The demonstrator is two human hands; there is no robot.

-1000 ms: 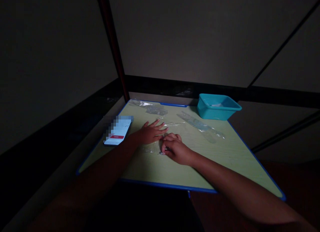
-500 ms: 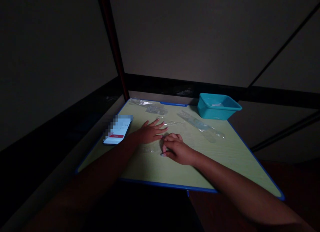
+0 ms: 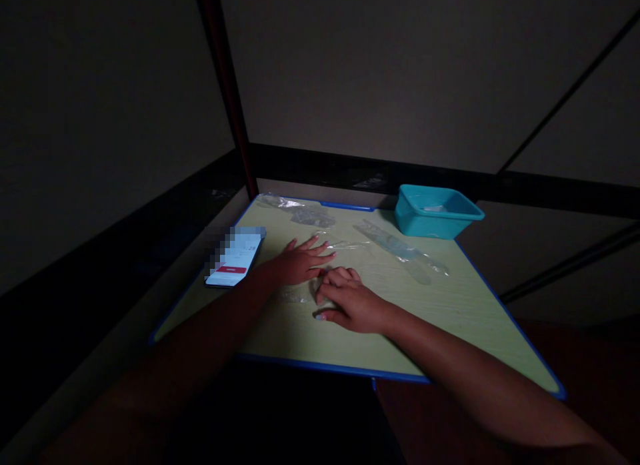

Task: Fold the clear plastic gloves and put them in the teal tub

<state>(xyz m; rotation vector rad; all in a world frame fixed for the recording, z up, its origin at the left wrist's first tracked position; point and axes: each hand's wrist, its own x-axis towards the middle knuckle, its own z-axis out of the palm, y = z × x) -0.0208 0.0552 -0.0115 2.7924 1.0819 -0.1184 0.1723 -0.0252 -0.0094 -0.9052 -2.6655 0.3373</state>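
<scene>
Clear plastic film lies on the table at the centre of the frame, partly under the left hand, which stays flat with fingers spread, gripping nothing. Beside it, the right hand curls its fingers at the film's right end; its thumb, tucked near them half a second ago, now points out apart, and whether they hold film I cannot tell

On my table: phone at left, tub at back right, plastic between them, behind my left hand and right hand.
</scene>
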